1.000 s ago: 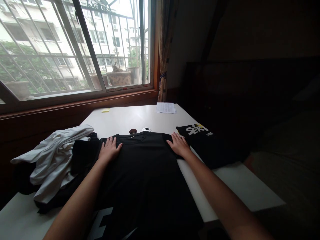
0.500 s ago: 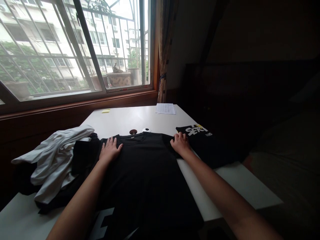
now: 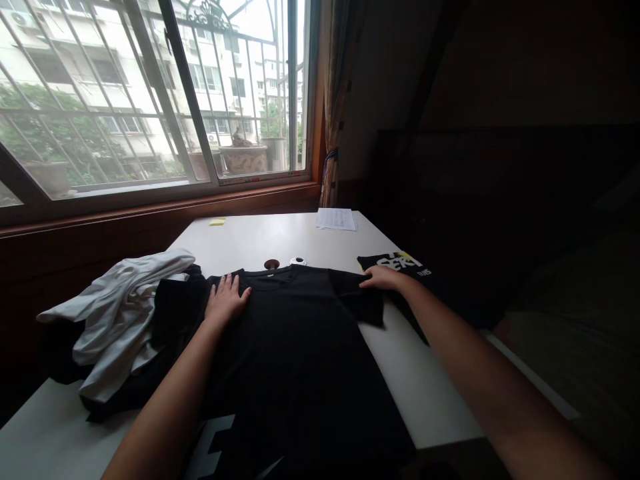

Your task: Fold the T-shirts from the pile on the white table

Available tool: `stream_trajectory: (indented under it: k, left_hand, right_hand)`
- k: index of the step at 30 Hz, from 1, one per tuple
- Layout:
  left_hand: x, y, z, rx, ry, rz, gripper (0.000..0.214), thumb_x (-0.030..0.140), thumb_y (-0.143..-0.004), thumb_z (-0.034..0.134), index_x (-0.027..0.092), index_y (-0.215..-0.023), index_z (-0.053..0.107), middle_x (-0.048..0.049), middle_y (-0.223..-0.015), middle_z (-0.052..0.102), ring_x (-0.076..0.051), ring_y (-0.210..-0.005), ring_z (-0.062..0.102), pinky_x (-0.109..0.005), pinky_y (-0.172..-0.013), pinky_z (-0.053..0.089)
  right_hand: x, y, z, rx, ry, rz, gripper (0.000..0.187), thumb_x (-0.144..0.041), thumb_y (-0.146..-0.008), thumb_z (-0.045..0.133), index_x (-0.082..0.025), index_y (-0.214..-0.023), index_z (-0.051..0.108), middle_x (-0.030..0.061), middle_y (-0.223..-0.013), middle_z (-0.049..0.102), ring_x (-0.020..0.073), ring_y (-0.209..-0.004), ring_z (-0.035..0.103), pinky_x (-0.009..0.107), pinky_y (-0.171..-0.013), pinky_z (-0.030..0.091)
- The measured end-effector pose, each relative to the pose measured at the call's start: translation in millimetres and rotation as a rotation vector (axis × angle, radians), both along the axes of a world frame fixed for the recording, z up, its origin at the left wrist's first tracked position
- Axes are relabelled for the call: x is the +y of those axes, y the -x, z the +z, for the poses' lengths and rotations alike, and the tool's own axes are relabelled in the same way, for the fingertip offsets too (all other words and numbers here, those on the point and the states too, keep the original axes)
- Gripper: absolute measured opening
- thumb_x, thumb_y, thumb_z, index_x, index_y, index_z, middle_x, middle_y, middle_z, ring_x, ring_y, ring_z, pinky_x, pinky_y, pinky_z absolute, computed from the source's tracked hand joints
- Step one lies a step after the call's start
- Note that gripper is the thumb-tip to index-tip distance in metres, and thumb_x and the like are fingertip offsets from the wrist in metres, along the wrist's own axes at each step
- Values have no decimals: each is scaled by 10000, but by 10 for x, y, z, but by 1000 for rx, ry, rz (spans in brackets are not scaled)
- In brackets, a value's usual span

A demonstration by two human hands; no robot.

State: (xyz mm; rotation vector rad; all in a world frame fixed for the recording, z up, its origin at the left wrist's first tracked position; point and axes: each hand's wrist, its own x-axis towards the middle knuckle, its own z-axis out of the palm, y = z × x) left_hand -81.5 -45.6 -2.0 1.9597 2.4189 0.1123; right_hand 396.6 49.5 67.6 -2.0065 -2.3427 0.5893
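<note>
A black T-shirt [image 3: 295, 347] lies spread on the white table, its neckline toward the window and a pale print near the bottom of the view. My left hand [image 3: 226, 300] rests flat on its left shoulder, fingers spread. At the outer edge of the right sleeve, my right hand [image 3: 383, 277] pinches the cloth between thumb and fingers. Just beyond that hand is another black garment [image 3: 423, 267] with white and yellow lettering, partly covered by my hand and forearm.
Left of the T-shirt sits a heap of clothes with a white garment [image 3: 120, 300] on top. The white table [image 3: 240, 233] carries a stack of papers [image 3: 337, 219], a yellow note [image 3: 217, 221] and two round cable holes. A barred window [image 3: 150, 100] stands behind.
My right hand has moved outward to the right and drawn the sleeve out flat. My left hand stays on the left shoulder. The view has shifted slightly.
</note>
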Motion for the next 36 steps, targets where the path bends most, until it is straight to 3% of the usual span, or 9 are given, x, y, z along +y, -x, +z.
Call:
stream_trajectory:
  k: [3, 7, 15, 19, 27, 31, 36]
  left_hand:
    - [3, -18, 11, 3, 7, 16, 852, 678, -986, 145, 125, -1627, 241, -125, -1710, 133, -289, -1586, 92, -526, -1271, 124]
    - [22, -90, 34, -1, 14, 41, 845, 670, -985, 151, 128, -1625, 248, -130, -1710, 131, -292, -1587, 84, -528, -1268, 129]
    - [161, -442, 69, -35, 20, 11, 853, 669, -983, 149, 113, -1623, 246, -137, -1710, 113, -299, -1589, 59, -558, -1265, 101]
    - [254, -627, 77, -38, 4, -2, 845, 661, -984, 144, 116, -1619, 263, -135, -1707, 126, -292, -1589, 58, -554, -1267, 100]
    - [401, -960, 84, -46, -11, -12, 832, 648, -990, 162, 115, -1620, 262, -136, -1703, 142, -307, -1588, 60, -567, -1266, 94]
    - [433, -803, 82, -43, 16, -38, 829, 655, -991, 160, 128, -1624, 255, -109, -1710, 114, -304, -1589, 53, -573, -1266, 87]
    - [409, -278, 93, -26, 35, -107, 802, 652, -1002, 150, 160, -1629, 245, -87, -1711, 122, -270, -1590, 72, -538, -1267, 114]
  right_hand:
    - [16, -189, 31, 97, 8, 10, 316, -449, -826, 737, -179, -989, 717, 86, -993, 752, 226, -859, 703, 286, -708, 530]
    - [87, -439, -59, 330, -25, -94, 343, -461, -818, 749, -169, -984, 678, 82, -922, 726, 207, -781, 683, 269, -613, 518]
    - [312, -835, -206, 431, -297, -245, 406, -520, -841, 710, -174, -1055, 706, 81, -916, 730, 205, -769, 667, 276, -624, 493]
    - [416, -995, -298, 382, -368, -332, 366, -464, -848, 709, -174, -1072, 714, 103, -998, 742, 220, -830, 684, 294, -693, 509]
    - [497, -1149, -454, 10, -420, -396, 309, -427, -892, 645, -210, -1098, 722, 120, -1089, 739, 268, -934, 691, 335, -764, 497]
    - [452, -1115, -466, -109, -372, -360, 310, -420, -945, 569, -223, -1149, 695, 131, -1164, 723, 285, -988, 683, 355, -777, 487]
    - [454, -1132, -482, -114, -346, -359, 313, -446, -953, 548, -241, -1148, 685, 120, -1184, 718, 287, -991, 679, 349, -759, 477]
